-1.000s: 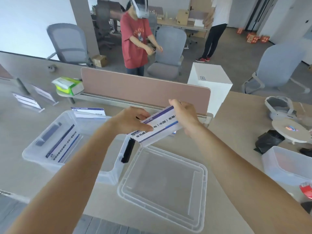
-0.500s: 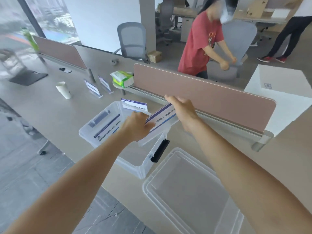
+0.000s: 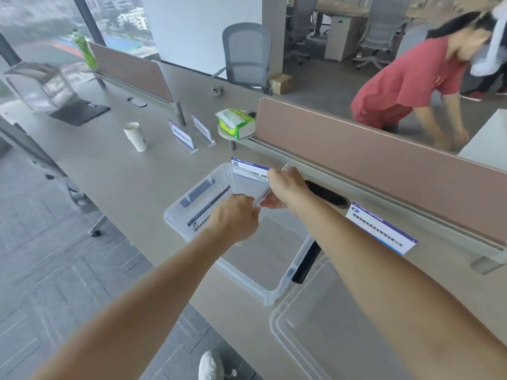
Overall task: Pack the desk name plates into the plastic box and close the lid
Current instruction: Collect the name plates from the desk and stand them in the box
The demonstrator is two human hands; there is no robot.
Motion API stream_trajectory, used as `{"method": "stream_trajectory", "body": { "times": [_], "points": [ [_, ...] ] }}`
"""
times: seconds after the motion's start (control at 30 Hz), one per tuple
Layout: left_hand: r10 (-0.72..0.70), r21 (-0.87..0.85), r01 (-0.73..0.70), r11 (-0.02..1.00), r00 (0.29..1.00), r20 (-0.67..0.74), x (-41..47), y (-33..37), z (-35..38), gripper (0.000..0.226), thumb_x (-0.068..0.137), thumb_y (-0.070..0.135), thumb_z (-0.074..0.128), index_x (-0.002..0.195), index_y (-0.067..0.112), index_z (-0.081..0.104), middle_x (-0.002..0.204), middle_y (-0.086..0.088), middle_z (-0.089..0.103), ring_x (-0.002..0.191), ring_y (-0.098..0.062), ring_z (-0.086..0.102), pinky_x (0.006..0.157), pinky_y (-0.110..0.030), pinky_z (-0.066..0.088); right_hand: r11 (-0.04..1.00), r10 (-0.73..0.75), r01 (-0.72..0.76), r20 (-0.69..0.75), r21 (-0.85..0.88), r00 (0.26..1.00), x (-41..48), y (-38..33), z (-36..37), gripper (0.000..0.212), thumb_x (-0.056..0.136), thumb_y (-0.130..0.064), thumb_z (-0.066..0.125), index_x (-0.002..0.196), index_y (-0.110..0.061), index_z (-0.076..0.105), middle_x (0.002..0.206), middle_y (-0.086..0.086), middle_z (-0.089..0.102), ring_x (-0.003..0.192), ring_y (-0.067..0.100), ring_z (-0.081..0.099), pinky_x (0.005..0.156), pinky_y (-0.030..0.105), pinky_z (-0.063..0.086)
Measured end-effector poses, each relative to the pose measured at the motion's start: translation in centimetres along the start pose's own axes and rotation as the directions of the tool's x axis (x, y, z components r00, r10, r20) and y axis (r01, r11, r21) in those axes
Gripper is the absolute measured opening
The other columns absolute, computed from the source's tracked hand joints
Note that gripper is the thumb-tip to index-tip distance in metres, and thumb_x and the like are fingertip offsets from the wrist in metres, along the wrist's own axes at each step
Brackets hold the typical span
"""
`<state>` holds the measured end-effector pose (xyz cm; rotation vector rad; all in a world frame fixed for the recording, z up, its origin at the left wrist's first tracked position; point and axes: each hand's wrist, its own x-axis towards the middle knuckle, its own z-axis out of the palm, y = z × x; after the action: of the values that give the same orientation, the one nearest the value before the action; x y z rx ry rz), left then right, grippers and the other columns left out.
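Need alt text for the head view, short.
Both hands, left hand and right hand, hold a name plate edge-on over the open plastic box, which already holds one plate. The lid lies beside it on the desk.

The plastic box [image 3: 248,267] is clear with black latches; the name plates [image 3: 380,229] are white with a blue top band and blue lettering. The tabletop [image 3: 115,171] is pale beige (the divider panel [image 3: 384,149] dusty pink), the tissue pack [image 3: 237,124] green.

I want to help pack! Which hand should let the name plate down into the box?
Probably the left hand: it already sits over the plastic box, pinching the name plate's lower end. The right hand grips nearer the far rim.
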<state>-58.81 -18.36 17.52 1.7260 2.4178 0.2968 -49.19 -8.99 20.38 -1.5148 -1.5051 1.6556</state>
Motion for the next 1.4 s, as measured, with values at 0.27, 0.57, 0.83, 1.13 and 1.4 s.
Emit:
{"method": "stream_trajectory", "body": {
  "times": [0.27,0.57,0.83,1.13,1.4],
  "points": [
    [0.179,-0.261,-0.094,0.961,0.929,0.325,2.2,-7.4,3.6,0.041,0.090,0.033,0.049,0.128,0.017,0.057,0.127,-0.007,0.061,0.110,-0.030,0.061,0.083,-0.032,0.050,0.982,0.066,-0.087,-0.127,-0.167,0.990,4.4,1.0,6.2,0.017,0.079,-0.009,0.039,0.076,-0.011,0.056,0.049,0.010,0.065,0.052,0.033,0.067,0.058,0.044,0.061],
    [0.196,-0.207,-0.102,0.973,0.841,0.504,5.0,-10.9,5.9,0.029,0.092,0.012,0.042,0.119,0.006,0.050,0.117,-0.013,0.058,0.106,-0.034,0.059,0.072,-0.034,0.043,0.965,0.222,-0.233,-0.095,-0.123,0.970,8.8,4.2,9.1,0.011,0.088,-0.006,0.041,0.079,-0.009,0.049,0.075,0.022,0.058,0.059,0.031,0.059,0.059,0.037,0.057],
    [0.074,-0.122,0.002,0.993,0.784,0.616,8.9,-12.1,8.5,0.036,0.092,0.002,0.042,0.127,0.004,0.043,0.122,-0.016,0.056,0.108,-0.033,0.060,0.069,-0.032,0.043,0.933,0.358,-0.357,0.009,-0.053,0.934,15.5,7.0,10.7,0.021,0.093,-0.021,0.043,0.080,-0.009,0.055,0.072,0.020,0.064,0.060,0.030,0.063,0.066,0.035,0.056],
    [-0.032,-0.055,0.108,0.993,0.676,0.736,12.5,-15.2,12.0,0.059,0.091,-0.001,0.042,0.147,0.004,0.025,0.138,-0.017,0.048,0.121,-0.034,0.055,0.088,-0.037,0.048,0.849,0.465,-0.487,0.144,0.206,0.873,20.2,12.6,11.6,0.043,0.097,-0.049,0.050,0.130,-0.021,0.051,0.116,0.018,0.064,0.108,0.032,0.061,0.088,0.042,0.052],
    [-0.106,-0.027,0.176,0.984,0.704,0.703,12.7,-15.8,13.0,0.063,0.091,-0.002,0.042,0.149,0.003,0.018,0.136,-0.016,0.051,0.121,-0.032,0.055,0.086,-0.033,0.044,0.886,0.384,-0.415,0.174,0.208,0.907,19.7,15.7,14.1,0.064,0.092,0.015,0.026,0.150,-0.011,0.033,0.148,0.000,0.045,0.139,0.018,0.040,0.108,0.033,0.033]
  ]
}}
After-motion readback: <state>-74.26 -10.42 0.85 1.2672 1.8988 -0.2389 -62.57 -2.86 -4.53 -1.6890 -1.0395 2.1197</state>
